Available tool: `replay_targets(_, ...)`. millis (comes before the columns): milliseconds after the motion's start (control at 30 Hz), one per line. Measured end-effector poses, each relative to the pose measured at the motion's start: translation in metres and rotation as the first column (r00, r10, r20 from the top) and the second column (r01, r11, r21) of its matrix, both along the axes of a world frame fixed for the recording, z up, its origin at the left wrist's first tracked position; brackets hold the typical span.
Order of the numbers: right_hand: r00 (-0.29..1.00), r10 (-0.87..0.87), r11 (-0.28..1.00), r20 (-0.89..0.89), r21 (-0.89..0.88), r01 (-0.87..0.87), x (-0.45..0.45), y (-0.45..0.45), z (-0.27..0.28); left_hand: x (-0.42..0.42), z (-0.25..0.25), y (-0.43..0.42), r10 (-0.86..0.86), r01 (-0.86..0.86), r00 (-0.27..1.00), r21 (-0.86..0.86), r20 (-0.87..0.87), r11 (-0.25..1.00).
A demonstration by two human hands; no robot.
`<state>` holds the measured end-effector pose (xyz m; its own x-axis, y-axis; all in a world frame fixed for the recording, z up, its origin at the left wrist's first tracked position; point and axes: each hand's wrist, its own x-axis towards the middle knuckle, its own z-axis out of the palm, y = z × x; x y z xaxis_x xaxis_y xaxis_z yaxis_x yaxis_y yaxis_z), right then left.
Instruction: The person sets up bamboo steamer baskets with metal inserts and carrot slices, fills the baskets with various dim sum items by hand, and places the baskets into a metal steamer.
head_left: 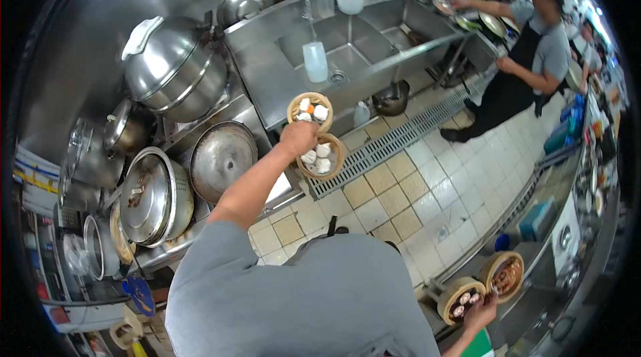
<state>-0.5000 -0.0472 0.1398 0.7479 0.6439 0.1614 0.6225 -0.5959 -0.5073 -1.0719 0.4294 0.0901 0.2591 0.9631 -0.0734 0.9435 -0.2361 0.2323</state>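
Note:
My left hand (299,136) pinches the adjoining rims of two small round bamboo steamers in front of me. The farther steamer (292,114) holds white buns and something orange. White pleated buns fill the nearer steamer (339,162). Low at the right, my right hand (478,315) is closed at the point where two more bamboo steamers meet. One steamer (443,309) contains several small pale dumplings on a dark base. Reddish-brown pieces of food lie in the other steamer (518,290). My fingers partly hide the rims on both sides.
A steel sink (267,83) with a plastic jug (315,62) stands ahead. Left are a large domed pot (175,66), a wok (224,162) and a lidded pot (143,200). A floor drain grate (394,136) crosses the tiles. A co-worker (527,56) stands at the right.

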Motion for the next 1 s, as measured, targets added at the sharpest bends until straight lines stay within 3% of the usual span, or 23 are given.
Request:
replay_targets(33,0.998,0.069,0.998,-0.006,0.008,-0.069,-0.001,0.038,-0.006,-0.022,-0.001,0.019,0.050,-0.050,0.999,0.004,-0.014,0.999)
replay_targets(67,0.992,0.118,0.992,-0.048,-0.048,-0.121,-0.028,0.089,0.022,-0.042,-0.005,0.038,0.096,-0.096,0.995,0.007,-0.028,0.995)
replay_targets(133,0.957,0.220,0.975,-0.188,0.013,-0.222,-0.049,0.168,0.031,-0.075,-0.012,0.074,0.131,-0.131,0.991,0.028,-0.010,0.991)
replay_targets(233,0.895,0.423,0.906,-0.144,0.031,-0.423,-0.069,0.279,0.032,-0.113,-0.012,0.116,0.272,-0.271,0.962,0.013,-0.021,0.962)
replay_targets(400,0.763,0.611,0.788,-0.211,0.060,-0.613,-0.105,0.458,0.030,-0.158,-0.038,0.184,0.399,-0.401,0.915,-0.058,-0.055,0.914)
replay_targets(467,0.674,0.730,0.676,-0.118,-0.020,-0.736,-0.119,0.530,0.030,-0.173,-0.043,0.200,0.412,-0.413,0.910,-0.021,-0.047,0.910)
replay_targets(567,0.551,0.825,0.552,-0.127,-0.028,-0.833,-0.139,0.630,0.032,-0.182,-0.052,0.223,0.471,-0.479,0.877,-0.116,-0.089,0.870)
replay_targets(633,0.421,0.899,0.430,-0.122,0.065,-0.900,-0.163,0.690,0.044,-0.195,-0.078,0.237,0.481,-0.496,0.868,-0.152,-0.123,0.855)
replay_targets(667,0.350,0.934,0.354,-0.067,0.057,-0.934,-0.163,0.719,0.039,-0.186,-0.055,0.230,0.499,-0.504,0.864,-0.137,-0.070,0.853)
replay_targets(700,0.299,0.950,0.307,-0.091,0.086,-0.948,-0.177,0.746,0.045,-0.169,0.005,0.227,0.537,-0.551,0.834,-0.164,-0.127,0.818)
replay_targets(767,0.241,0.967,0.246,-0.087,0.048,-0.968,-0.204,0.801,0.062,-0.187,0.063,0.231,0.518,-0.518,0.856,-0.003,0.004,0.856)
replay_targets(800,0.197,0.979,0.196,-0.049,-0.015,-0.980,-0.220,0.819,0.081,-0.197,0.118,0.227,0.576,-0.561,0.815,0.161,-0.062,0.812)
replay_targets(833,0.174,0.983,0.172,-0.065,-0.040,-0.984,-0.226,0.844,0.084,-0.224,0.167,0.218,0.585,-0.527,0.811,0.442,0.007,0.726)
replay_targets(900,0.120,0.989,0.115,-0.084,-0.057,-0.992,-0.256,0.874,0.110,-0.327,0.251,0.204,0.571,-0.334,0.821,0.819,0.010,0.466)
replay_targets(933,0.079,0.993,0.075,-0.091,-0.046,-0.996,-0.281,0.882,0.133,-0.355,0.295,0.202,0.811,-0.667,0.544,0.696,0.214,0.264)
replay_targets(967,0.029,0.999,0.026,-0.031,-0.072,-0.997,-0.301,0.891,0.153,-0.396,0.316,0.197,0.905,-0.444,0.426,0.872,0.004,0.205)
replay_targets(1000,-0.019,0.999,-0.016,0.031,-0.100,-0.995,-0.320,0.899,0.167,-0.432,0.323,0.196,0.950,-0.604,0.308,0.764,-0.039,0.227)
